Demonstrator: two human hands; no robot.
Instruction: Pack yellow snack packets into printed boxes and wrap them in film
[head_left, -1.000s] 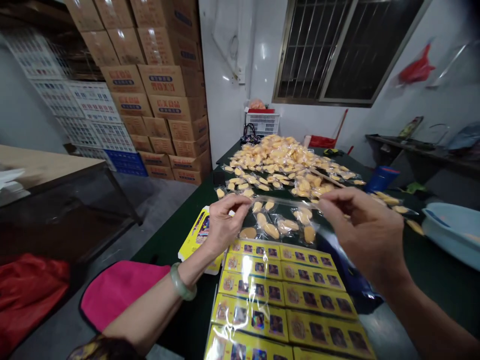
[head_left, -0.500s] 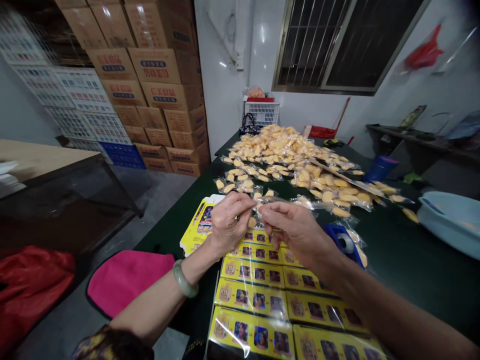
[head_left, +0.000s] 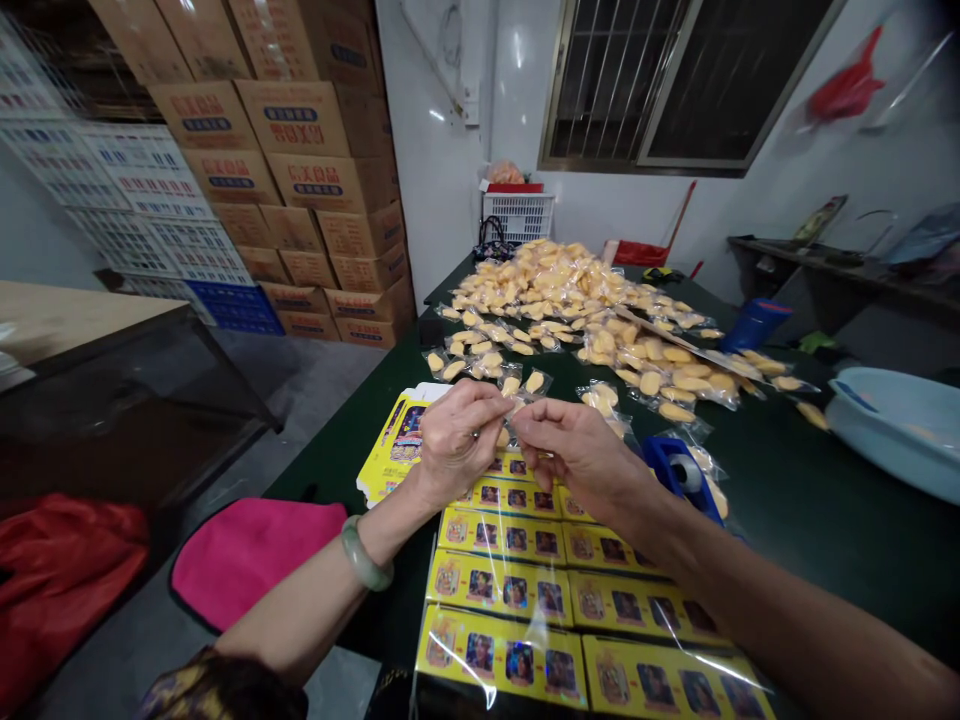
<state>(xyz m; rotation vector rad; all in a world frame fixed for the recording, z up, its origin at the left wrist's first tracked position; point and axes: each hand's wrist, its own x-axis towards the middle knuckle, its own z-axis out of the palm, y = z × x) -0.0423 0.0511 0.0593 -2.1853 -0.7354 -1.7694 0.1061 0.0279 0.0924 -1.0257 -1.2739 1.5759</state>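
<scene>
My left hand (head_left: 454, 440) and my right hand (head_left: 574, 450) meet above the dark green table (head_left: 810, 520), fingertips pinched together on a strip of clear packets (head_left: 511, 432) holding yellow pieces. The strip is mostly hidden between my fingers. Below my hands lie two columns of yellow printed cards (head_left: 517, 590) under clear film. A green bangle (head_left: 364, 556) circles my left wrist.
A large heap of yellow snack packets (head_left: 570, 300) covers the far table. A blue tape dispenser (head_left: 679, 470) sits right of my hands, a pale blue basin (head_left: 896, 425) at the right edge. Flat yellow boxes (head_left: 397, 445) lie left. Cartons (head_left: 300, 160) stack behind; a pink cushion (head_left: 251, 555) sits below.
My hands, spread apart holding the strip stretched out a second ago, have come together, folding the strip between them. The view has tilted down slightly.
</scene>
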